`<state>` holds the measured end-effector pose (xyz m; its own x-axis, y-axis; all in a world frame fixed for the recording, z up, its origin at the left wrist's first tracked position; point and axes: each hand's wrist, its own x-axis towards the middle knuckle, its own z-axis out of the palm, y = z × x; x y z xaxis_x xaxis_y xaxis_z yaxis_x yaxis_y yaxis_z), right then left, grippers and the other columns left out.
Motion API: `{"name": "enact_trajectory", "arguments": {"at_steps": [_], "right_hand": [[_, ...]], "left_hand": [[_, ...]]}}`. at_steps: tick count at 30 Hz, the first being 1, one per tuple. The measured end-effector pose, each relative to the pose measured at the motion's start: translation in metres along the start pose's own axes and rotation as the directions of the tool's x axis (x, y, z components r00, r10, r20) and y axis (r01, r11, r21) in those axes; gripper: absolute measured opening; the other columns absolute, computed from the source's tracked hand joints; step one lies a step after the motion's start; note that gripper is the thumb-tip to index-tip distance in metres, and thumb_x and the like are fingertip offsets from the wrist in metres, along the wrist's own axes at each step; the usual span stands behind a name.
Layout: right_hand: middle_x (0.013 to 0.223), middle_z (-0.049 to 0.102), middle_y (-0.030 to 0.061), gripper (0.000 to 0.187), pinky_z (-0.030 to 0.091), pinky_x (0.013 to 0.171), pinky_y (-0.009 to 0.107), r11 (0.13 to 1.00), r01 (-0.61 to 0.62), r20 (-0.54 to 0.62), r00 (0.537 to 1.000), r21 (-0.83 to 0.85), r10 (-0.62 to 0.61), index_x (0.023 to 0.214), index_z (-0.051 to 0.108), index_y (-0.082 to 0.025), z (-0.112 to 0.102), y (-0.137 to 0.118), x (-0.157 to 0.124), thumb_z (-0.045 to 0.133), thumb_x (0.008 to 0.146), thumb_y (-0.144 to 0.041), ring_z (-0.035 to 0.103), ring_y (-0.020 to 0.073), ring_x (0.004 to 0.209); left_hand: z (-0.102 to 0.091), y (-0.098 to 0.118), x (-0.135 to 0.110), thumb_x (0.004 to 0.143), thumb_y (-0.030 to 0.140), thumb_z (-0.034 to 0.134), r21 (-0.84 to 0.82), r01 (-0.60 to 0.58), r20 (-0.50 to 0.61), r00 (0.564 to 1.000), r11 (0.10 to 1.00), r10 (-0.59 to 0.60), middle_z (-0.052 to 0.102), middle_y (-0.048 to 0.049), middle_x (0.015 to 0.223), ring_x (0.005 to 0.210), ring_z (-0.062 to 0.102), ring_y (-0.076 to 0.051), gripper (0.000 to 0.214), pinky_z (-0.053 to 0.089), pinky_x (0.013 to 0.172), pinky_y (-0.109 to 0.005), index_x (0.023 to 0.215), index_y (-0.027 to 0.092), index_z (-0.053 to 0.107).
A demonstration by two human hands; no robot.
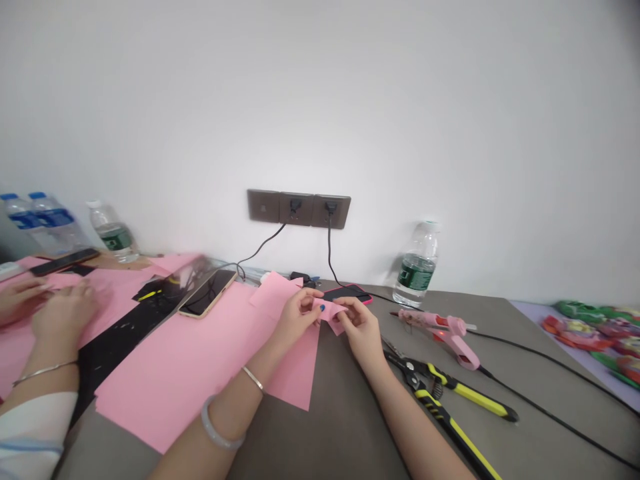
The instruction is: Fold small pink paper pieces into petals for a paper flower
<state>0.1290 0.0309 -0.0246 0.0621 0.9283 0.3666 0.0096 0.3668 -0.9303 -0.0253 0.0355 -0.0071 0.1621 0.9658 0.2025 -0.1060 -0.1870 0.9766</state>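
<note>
A small piece of pink paper (330,309), partly folded, is held up between my two hands over the table. My left hand (301,315) pinches its left side with thumb and fingers. On the other side my right hand (361,327) grips the right edge, fingertips close to the left thumb. Sheets of pink paper (200,373) lie under and beside my left forearm, with a smaller pink piece (274,293) on top. Just behind my hands rests a phone with a pink edge (350,292).
To the right lie yellow-black pliers (440,387) and a pink glue gun (440,330) with its cord. A water bottle (416,267) stands by the wall. Another phone (209,293) sits on the paper. At far left, a co-worker's hands (65,310) handle pink paper. Colourful pieces (595,333) lie far right.
</note>
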Motion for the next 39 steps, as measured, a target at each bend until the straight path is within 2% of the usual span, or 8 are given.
{"name": "enact_trajectory", "arguments": {"at_steps": [6, 10, 16, 21, 25, 30, 33, 39], "right_hand": [[0.078, 0.070, 0.0039, 0.013, 0.058, 0.062, 0.034, 0.994, -0.040, 0.039, 0.999, 0.097, 0.036, 0.086, 0.065, -0.020, -0.002, -0.003, 0.001, 0.062, 0.077, -0.030, 0.066, 0.0186, 0.062], [0.081, 0.069, 0.0036, 0.014, 0.058, 0.065, 0.034, 0.994, -0.027, 0.079, 0.997, 0.110, 0.018, 0.088, 0.066, -0.021, -0.001, -0.004, 0.001, 0.063, 0.076, -0.026, 0.067, 0.0185, 0.066], [0.083, 0.066, 0.0048, 0.008, 0.057, 0.067, 0.032, 0.997, 0.069, 0.072, 0.995, -0.024, -0.067, 0.081, 0.067, -0.021, -0.005, -0.003, 0.001, 0.063, 0.073, -0.022, 0.066, 0.0207, 0.078], [0.076, 0.064, 0.0037, 0.006, 0.052, 0.061, 0.029, 0.959, 0.185, 0.140, 0.978, -0.214, -0.157, 0.079, 0.063, -0.021, -0.007, -0.010, -0.001, 0.058, 0.078, -0.019, 0.061, 0.0186, 0.070], [0.076, 0.061, 0.0031, 0.007, 0.049, 0.058, 0.027, 0.927, 0.252, 0.189, 0.961, -0.278, -0.204, 0.081, 0.061, -0.021, -0.005, -0.015, -0.003, 0.055, 0.082, -0.017, 0.056, 0.0168, 0.065], [0.081, 0.062, 0.0034, 0.009, 0.052, 0.064, 0.028, 0.932, 0.254, 0.250, 0.949, -0.257, -0.190, 0.088, 0.059, -0.022, -0.004, -0.020, -0.005, 0.051, 0.085, -0.018, 0.062, 0.0177, 0.071], [0.080, 0.062, 0.0029, 0.008, 0.052, 0.063, 0.028, 0.937, 0.242, 0.254, 0.951, -0.252, -0.177, 0.089, 0.058, -0.022, -0.004, -0.020, -0.006, 0.051, 0.087, -0.019, 0.063, 0.0173, 0.070], [0.075, 0.062, 0.0023, 0.007, 0.051, 0.058, 0.027, 0.942, 0.205, 0.209, 0.966, -0.267, -0.152, 0.085, 0.056, -0.022, -0.003, -0.015, -0.006, 0.055, 0.089, -0.027, 0.062, 0.0166, 0.064]], "left_hand": [[0.000, 0.000, 0.001, 0.075, 0.028, 0.068, -0.060, 0.018, -0.008, 1.000, 0.998, -0.018, 0.060, 0.0022, 0.067, 0.056, 0.056, -0.010, 0.025, 0.045, 0.053, -0.021, 0.094, 0.017, 0.056], [-0.001, 0.000, 0.002, 0.077, 0.031, 0.066, -0.065, 0.024, 0.005, 1.000, 0.998, -0.024, 0.060, 0.0028, 0.066, 0.053, 0.053, -0.009, 0.025, 0.043, 0.051, -0.020, 0.094, 0.016, 0.054], [0.000, 0.006, -0.002, 0.076, 0.028, 0.066, 0.040, 0.003, 0.010, 1.000, 0.999, -0.003, 0.060, 0.0024, 0.067, 0.055, 0.055, -0.010, 0.024, 0.043, 0.051, -0.020, 0.093, 0.017, 0.053], [-0.001, 0.006, -0.004, 0.081, 0.026, 0.062, 0.122, -0.046, 0.009, 0.999, 0.991, 0.046, 0.063, 0.0008, 0.072, 0.063, 0.061, -0.013, 0.020, 0.046, 0.056, -0.021, 0.095, 0.019, 0.050], [-0.003, 0.007, -0.006, 0.083, 0.025, 0.059, 0.183, -0.062, 0.026, 0.998, 0.981, 0.058, 0.067, -0.0008, 0.080, 0.063, 0.063, -0.013, 0.018, 0.048, 0.057, -0.022, 0.097, 0.021, 0.049], [-0.003, 0.010, -0.007, 0.082, 0.019, 0.057, 0.326, -0.123, 0.024, 0.992, 0.937, 0.122, 0.069, -0.0001, 0.080, 0.071, 0.067, -0.015, 0.018, 0.048, 0.062, -0.022, 0.098, 0.022, 0.050], [-0.003, 0.010, -0.008, 0.083, 0.019, 0.055, 0.330, -0.137, 0.037, 0.990, 0.934, 0.133, 0.069, -0.0004, 0.081, 0.075, 0.068, -0.016, 0.015, 0.050, 0.066, -0.023, 0.096, 0.022, 0.049], [-0.002, 0.012, -0.009, 0.086, 0.023, 0.054, 0.326, -0.149, 0.087, 0.988, 0.933, 0.127, 0.067, -0.0007, 0.081, 0.068, 0.066, -0.015, 0.010, 0.050, 0.061, -0.023, 0.096, 0.022, 0.050]]}}
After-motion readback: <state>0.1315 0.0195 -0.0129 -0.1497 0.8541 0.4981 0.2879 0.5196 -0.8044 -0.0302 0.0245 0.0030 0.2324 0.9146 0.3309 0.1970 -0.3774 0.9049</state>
